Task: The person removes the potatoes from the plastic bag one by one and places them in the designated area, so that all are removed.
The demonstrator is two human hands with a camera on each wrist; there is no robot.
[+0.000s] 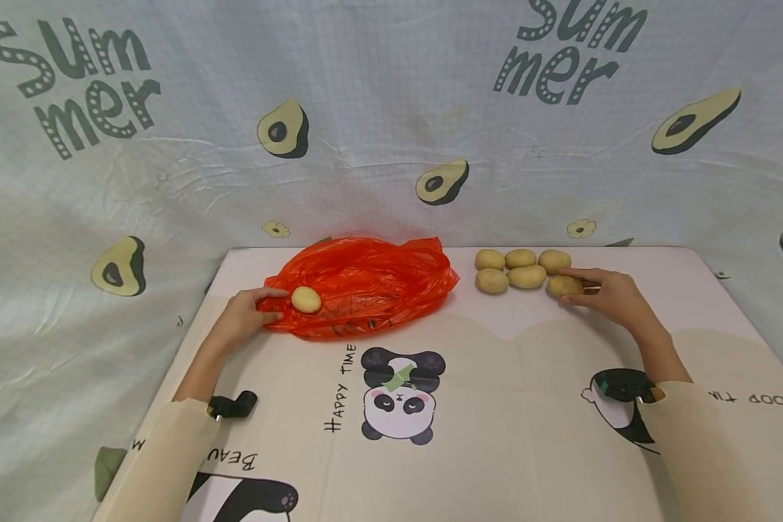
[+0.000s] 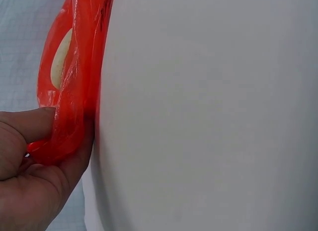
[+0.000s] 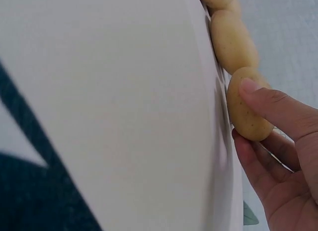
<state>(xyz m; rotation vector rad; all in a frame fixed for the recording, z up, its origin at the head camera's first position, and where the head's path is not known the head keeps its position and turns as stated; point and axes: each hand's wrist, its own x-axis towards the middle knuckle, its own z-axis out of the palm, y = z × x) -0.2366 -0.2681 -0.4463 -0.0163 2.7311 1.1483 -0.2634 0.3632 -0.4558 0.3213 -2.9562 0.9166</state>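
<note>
A crumpled red plastic bag (image 1: 378, 268) lies at the back left of the table. One potato (image 1: 306, 299) sits at its left end. My left hand (image 1: 235, 322) pinches the bag's left edge between thumb and fingers; the left wrist view shows the red film (image 2: 69, 126) between them and part of the pale potato (image 2: 58, 62) beyond. At the back right, several potatoes stand close together in two rows. My right hand (image 1: 616, 296) holds the front-right potato (image 1: 563, 286), with the thumb on top and fingers at its side. That potato touches its neighbour (image 3: 232, 41) in the right wrist view.
A pale tablecloth (image 1: 483, 406) with panda prints covers the table. Behind it hangs a whitish curtain (image 1: 365, 145) with avocado prints, close to the back edge. Black straps with small devices (image 1: 235, 404) sit on both wrists.
</note>
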